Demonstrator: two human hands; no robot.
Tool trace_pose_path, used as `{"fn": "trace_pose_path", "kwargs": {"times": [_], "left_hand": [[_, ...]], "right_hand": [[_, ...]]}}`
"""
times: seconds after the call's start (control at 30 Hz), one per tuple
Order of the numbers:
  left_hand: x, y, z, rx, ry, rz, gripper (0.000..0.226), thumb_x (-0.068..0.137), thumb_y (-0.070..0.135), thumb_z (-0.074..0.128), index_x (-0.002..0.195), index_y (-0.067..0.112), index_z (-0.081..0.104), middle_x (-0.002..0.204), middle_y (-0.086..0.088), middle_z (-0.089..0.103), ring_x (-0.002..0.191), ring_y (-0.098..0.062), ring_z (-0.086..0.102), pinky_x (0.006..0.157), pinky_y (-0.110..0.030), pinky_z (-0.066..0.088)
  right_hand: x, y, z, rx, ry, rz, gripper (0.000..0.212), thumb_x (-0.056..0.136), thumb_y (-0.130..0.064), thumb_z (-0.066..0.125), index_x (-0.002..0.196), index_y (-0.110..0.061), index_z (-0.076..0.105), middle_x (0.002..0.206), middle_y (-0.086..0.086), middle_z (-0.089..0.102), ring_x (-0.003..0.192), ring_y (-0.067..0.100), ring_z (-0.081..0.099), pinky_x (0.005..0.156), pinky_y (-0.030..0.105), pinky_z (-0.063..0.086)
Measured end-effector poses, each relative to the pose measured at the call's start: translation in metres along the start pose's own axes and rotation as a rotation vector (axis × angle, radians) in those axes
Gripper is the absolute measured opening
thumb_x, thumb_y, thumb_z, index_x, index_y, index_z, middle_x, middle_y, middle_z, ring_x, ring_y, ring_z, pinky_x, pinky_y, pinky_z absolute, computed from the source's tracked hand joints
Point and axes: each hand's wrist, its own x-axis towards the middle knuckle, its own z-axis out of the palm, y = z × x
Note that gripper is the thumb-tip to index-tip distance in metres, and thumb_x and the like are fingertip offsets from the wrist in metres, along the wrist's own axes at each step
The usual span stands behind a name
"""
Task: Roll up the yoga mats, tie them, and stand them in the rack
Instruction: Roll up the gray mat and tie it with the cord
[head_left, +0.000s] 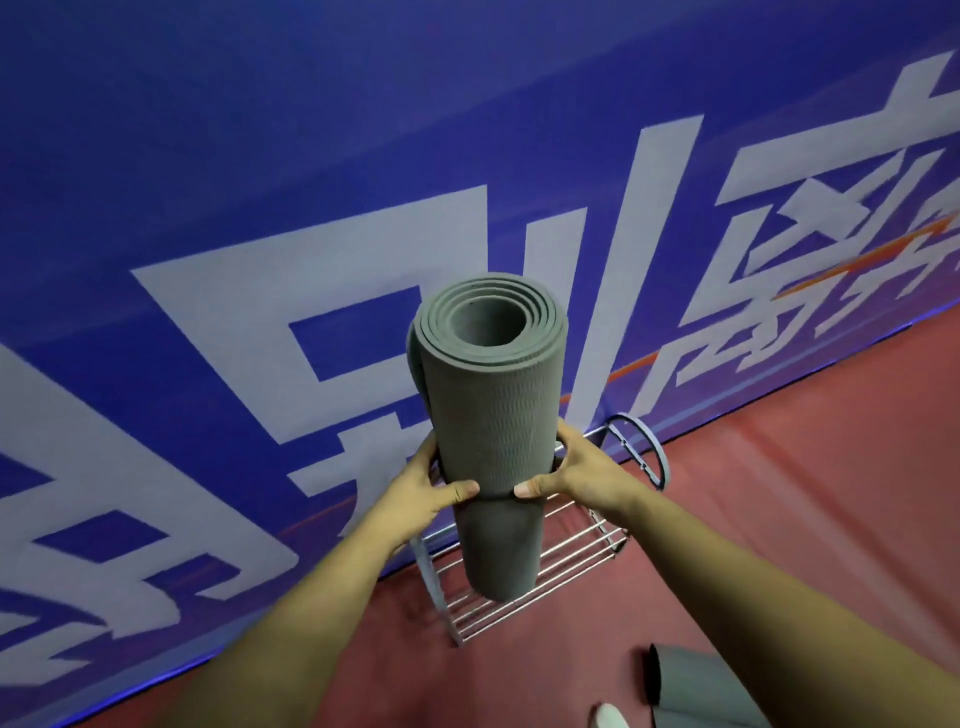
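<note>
A rolled grey yoga mat stands upright in the middle of the head view, its open spiral end facing up. A thin dark band circles it where my thumbs meet. My left hand grips the roll from the left and my right hand grips it from the right, thumbs on the front. The roll's lower end hangs just above the wire floor of a metal rack, which stands against the wall.
A blue wall banner with large white characters rises right behind the rack. The floor is red. Another grey mat, partly rolled, lies at the lower right beside a white shoe tip.
</note>
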Motion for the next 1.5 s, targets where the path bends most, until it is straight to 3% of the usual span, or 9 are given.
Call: {"fn": "trace_pose_path", "kwargs": {"times": [0.23,0.4,0.57,0.73,0.9,1.1,1.27,1.37,1.5], "left_hand": [[0.051,-0.032,0.040,-0.159,0.164,-0.147,0.097,0.074,0.006,0.082,0.149,0.026,0.023,0.141,0.008,0.047,0.126,-0.004,0.050,0.093,-0.016,0.049],[0.083,-0.045,0.046,-0.269,0.276,-0.182,0.090,0.083,0.003,0.074,0.152,0.030,0.023,0.141,0.014,0.049,0.129,0.000,0.050,0.103,-0.024,0.045],[0.091,-0.048,0.044,-0.250,0.290,-0.170,0.085,0.082,-0.003,0.073,0.146,0.034,0.030,0.135,0.019,0.056,0.126,0.001,0.052,0.098,-0.022,0.048],[0.094,-0.064,0.054,-0.234,0.315,-0.275,0.092,0.070,0.005,0.078,0.148,0.023,0.034,0.126,0.011,0.065,0.125,-0.015,0.057,0.097,-0.033,0.052],[0.103,-0.104,0.066,-0.276,0.365,-0.364,0.083,0.077,-0.012,0.068,0.144,0.025,0.035,0.117,0.004,0.064,0.104,-0.003,0.063,0.080,-0.019,0.053],[0.112,-0.154,0.065,-0.372,0.460,-0.389,0.094,0.067,-0.001,0.066,0.149,0.029,0.032,0.120,0.006,0.065,0.118,-0.014,0.060,0.100,-0.034,0.051],[0.123,-0.169,0.051,-0.342,0.464,-0.369,0.093,0.067,0.005,0.072,0.148,0.031,0.034,0.116,0.000,0.064,0.111,-0.015,0.061,0.081,-0.023,0.050],[0.122,-0.169,0.052,-0.319,0.453,-0.349,0.092,0.072,-0.003,0.066,0.149,0.031,0.029,0.117,0.003,0.062,0.107,-0.008,0.060,0.082,-0.022,0.051],[0.118,-0.176,0.054,-0.298,0.448,-0.348,0.089,0.079,-0.014,0.061,0.147,0.030,0.026,0.123,0.015,0.056,0.102,0.014,0.056,0.084,-0.017,0.050]], "right_hand": [[0.078,0.051,-0.042,0.046,-0.185,0.041,0.089,0.065,0.005,0.087,0.132,-0.039,0.047,0.124,-0.003,0.064,0.116,0.015,0.062,0.086,0.030,0.057],[0.122,0.062,-0.057,0.073,-0.242,0.024,0.085,0.071,0.001,0.085,0.140,-0.027,0.045,0.128,-0.004,0.063,0.113,0.004,0.061,0.083,0.024,0.055],[0.143,0.071,-0.063,0.052,-0.318,0.032,0.088,0.070,0.004,0.085,0.142,-0.023,0.039,0.130,-0.007,0.058,0.106,-0.011,0.058,0.077,0.016,0.054],[0.153,0.094,-0.060,0.041,-0.366,0.084,0.098,0.067,0.004,0.087,0.142,-0.035,0.038,0.131,-0.009,0.058,0.119,0.003,0.056,0.085,0.024,0.055],[0.161,0.138,-0.042,0.044,-0.399,0.151,0.101,0.070,0.013,0.079,0.145,-0.036,0.032,0.129,-0.006,0.060,0.110,0.000,0.061,0.085,0.026,0.056],[0.183,0.176,-0.016,0.053,-0.401,0.154,0.097,0.073,0.016,0.076,0.147,-0.031,0.032,0.134,-0.005,0.054,0.113,-0.001,0.057,0.080,0.022,0.055],[0.199,0.184,-0.010,0.067,-0.376,0.127,0.098,0.071,0.011,0.080,0.148,-0.029,0.033,0.136,-0.003,0.052,0.114,-0.003,0.055,0.081,0.019,0.054],[0.195,0.186,-0.008,0.043,-0.354,0.119,0.095,0.072,0.016,0.076,0.147,-0.021,0.032,0.131,0.004,0.053,0.103,-0.008,0.057,0.075,0.014,0.052],[0.193,0.193,-0.004,-0.002,-0.382,0.176,0.090,0.075,0.016,0.074,0.145,-0.022,0.031,0.123,-0.007,0.059,0.106,-0.008,0.059,0.075,0.017,0.055]]}}
